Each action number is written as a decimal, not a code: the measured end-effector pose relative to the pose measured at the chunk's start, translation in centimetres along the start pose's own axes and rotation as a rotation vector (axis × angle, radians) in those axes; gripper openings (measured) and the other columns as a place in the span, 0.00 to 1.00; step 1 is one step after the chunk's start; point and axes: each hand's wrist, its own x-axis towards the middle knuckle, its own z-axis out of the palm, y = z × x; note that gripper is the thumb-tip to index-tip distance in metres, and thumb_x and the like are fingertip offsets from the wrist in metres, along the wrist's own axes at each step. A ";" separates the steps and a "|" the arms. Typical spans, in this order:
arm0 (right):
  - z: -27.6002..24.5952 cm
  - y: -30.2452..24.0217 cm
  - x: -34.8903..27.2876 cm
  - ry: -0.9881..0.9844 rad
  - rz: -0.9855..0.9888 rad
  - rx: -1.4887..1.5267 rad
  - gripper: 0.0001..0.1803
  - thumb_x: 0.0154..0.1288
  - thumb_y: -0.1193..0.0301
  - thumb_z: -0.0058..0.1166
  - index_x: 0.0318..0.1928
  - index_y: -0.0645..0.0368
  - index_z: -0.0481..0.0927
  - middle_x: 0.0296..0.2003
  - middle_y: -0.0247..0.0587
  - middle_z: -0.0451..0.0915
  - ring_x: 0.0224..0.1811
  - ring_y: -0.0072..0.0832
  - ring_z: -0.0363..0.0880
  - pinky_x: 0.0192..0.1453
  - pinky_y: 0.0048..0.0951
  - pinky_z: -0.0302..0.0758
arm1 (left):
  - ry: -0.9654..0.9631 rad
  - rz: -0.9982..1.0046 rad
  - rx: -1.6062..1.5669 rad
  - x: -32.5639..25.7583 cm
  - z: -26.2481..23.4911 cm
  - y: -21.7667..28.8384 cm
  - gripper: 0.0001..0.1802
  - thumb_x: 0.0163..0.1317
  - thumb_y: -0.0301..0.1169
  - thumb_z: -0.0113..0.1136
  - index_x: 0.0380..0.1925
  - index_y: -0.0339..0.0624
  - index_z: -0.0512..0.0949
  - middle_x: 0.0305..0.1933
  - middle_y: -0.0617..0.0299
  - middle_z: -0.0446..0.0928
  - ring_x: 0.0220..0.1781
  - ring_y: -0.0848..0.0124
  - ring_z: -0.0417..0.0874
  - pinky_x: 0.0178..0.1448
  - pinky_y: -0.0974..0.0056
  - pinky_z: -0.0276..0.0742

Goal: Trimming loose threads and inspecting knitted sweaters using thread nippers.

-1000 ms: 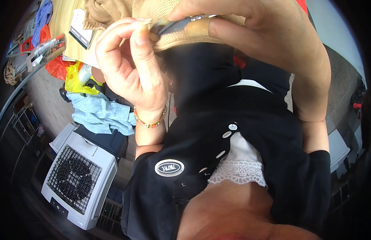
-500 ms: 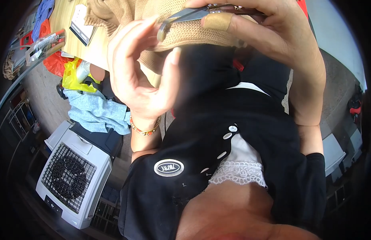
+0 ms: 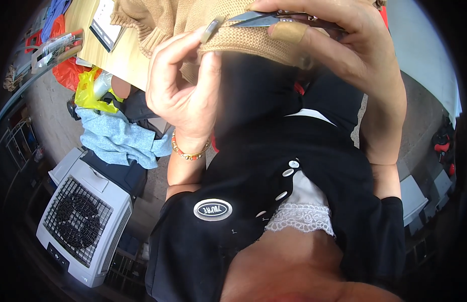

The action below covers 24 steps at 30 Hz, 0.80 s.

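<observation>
Tan knit: from where I stand, the tan knit [image 3: 263,40] is at twelve o'clock, its lower edge running above the dark-clothed lap and its bunched part reaching toward eleven, over the wooden table [image 3: 125,58].
Scissors: the scissors [image 3: 261,20] lie across the knit, points toward nine o'clock; the blades look slightly parted.
Right grip: the right hand [image 3: 351,48], at about half past one, has the scissors pinched between its fingers and a thumb wearing a tan wrap [image 3: 289,33].
Left grip: the left hand [image 3: 180,95], toward eleven, has thumb and forefinger parted beside the knit's edge; whether its hidden fingers hold the cloth, I cannot tell.
Glossy piece: a curved pale piece [image 3: 209,31] sits at the left forefinger's tip, close to the points; nail or worn guard, I can't say.
Edge: I'd draw it taut toward nine o'clock, so the loops don't bunch under the steel.
Blades: best kept flat and shallow, working with the tips alone; a deep bite could nick a loop, and knit like this would likely run.
Fingertips: I'd keep the left ones below the blade line, toward seven o'clock of the points.
</observation>
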 end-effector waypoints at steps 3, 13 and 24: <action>0.1 -0.1 0.2 -0.001 0.009 -0.008 0.14 0.59 0.77 0.68 0.47 0.63 0.87 0.23 0.36 0.75 0.23 0.23 0.71 0.27 0.26 0.66 | 0.052 -0.014 -0.098 -0.4 0.4 -0.3 0.14 0.57 0.18 0.69 0.45 0.33 0.83 0.46 0.55 0.84 0.44 0.72 0.83 0.48 0.70 0.78; 0.1 -0.4 0.5 0.015 0.010 0.013 0.14 0.59 0.76 0.68 0.47 0.60 0.87 0.23 0.35 0.75 0.23 0.24 0.72 0.27 0.25 0.67 | 0.087 -0.014 -0.215 -0.6 0.7 -0.7 0.15 0.57 0.16 0.70 0.45 0.30 0.83 0.48 0.50 0.84 0.51 0.66 0.84 0.57 0.65 0.79; 0.2 -0.3 0.6 0.030 -0.017 0.009 0.15 0.58 0.78 0.68 0.47 0.61 0.87 0.24 0.36 0.75 0.23 0.24 0.74 0.28 0.25 0.68 | 0.099 -0.029 -0.236 -0.7 0.8 -0.6 0.15 0.57 0.17 0.70 0.46 0.30 0.83 0.49 0.50 0.83 0.51 0.66 0.85 0.58 0.64 0.80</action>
